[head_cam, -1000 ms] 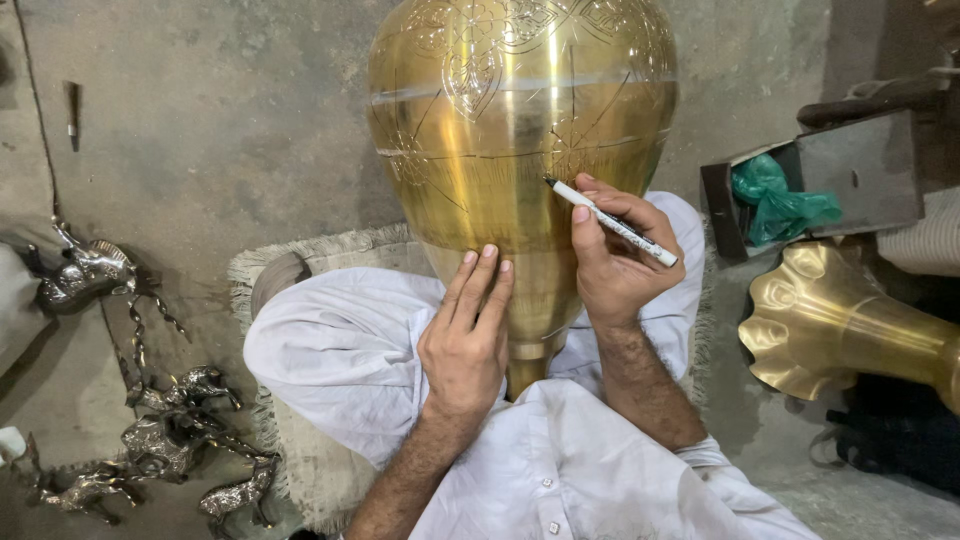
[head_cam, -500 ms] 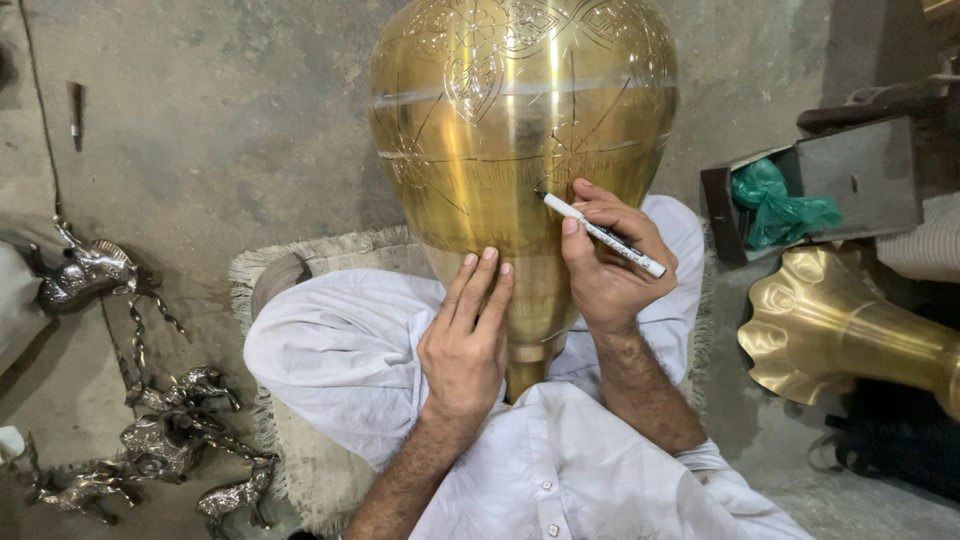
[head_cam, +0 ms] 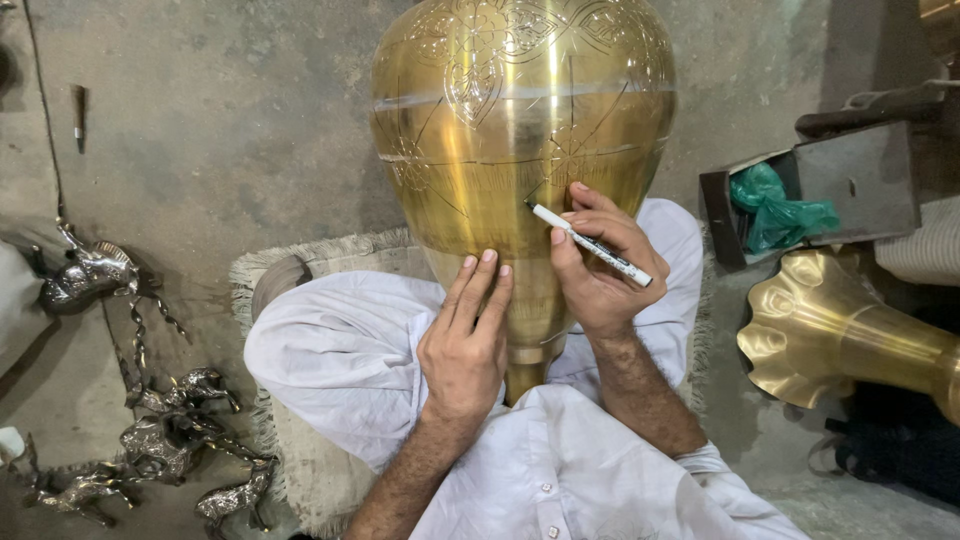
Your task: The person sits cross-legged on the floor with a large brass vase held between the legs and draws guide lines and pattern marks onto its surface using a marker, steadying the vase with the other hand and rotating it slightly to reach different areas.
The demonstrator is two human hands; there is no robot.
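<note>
A large brass vase (head_cam: 520, 130) with engraved floral patterns and drawn black lines rests upside down between my knees, its narrow neck toward my lap. My left hand (head_cam: 467, 340) lies flat against its lower body, fingers together and pointing up. A white marker pen (head_cam: 590, 245) sits in my right hand (head_cam: 600, 270), its tip touching the brass at a drawn line. I wear white clothing (head_cam: 340, 350).
A flared brass piece (head_cam: 830, 335) lies at the right. Behind it stands a dark box (head_cam: 860, 185) holding a green plastic bag (head_cam: 780, 205). Several silvery metal figures (head_cam: 160, 430) lie on the concrete floor at the left. A woven mat (head_cam: 320, 255) is under me.
My right hand has shifted slightly left and up along the vase with the marker. The left hand stays pressed in place.
</note>
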